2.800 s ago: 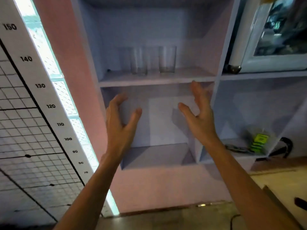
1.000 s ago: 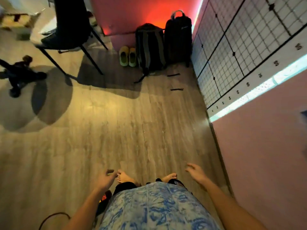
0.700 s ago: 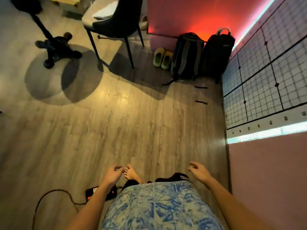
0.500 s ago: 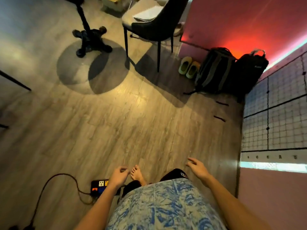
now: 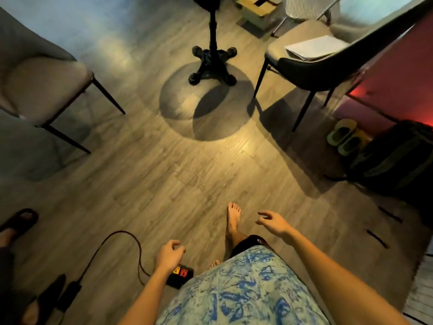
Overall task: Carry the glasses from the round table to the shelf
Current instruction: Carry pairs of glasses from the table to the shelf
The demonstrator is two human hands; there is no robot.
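Both hands are empty: left hand loosely curled, right hand spread. I judge I'm walking back for more glasses; none show here. Next I must reach the counter, whose black pedestal stands ahead on wood floor between two chairs.

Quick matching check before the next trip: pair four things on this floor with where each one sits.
Things:
1. papers
2. slippers
3. power strip
4. table base

Places:
A. below the left hand
B. top centre, in the round shadow
C. on the right chair's seat
D. right, next to the backpack

Pairs: 1-C, 2-D, 3-A, 4-B
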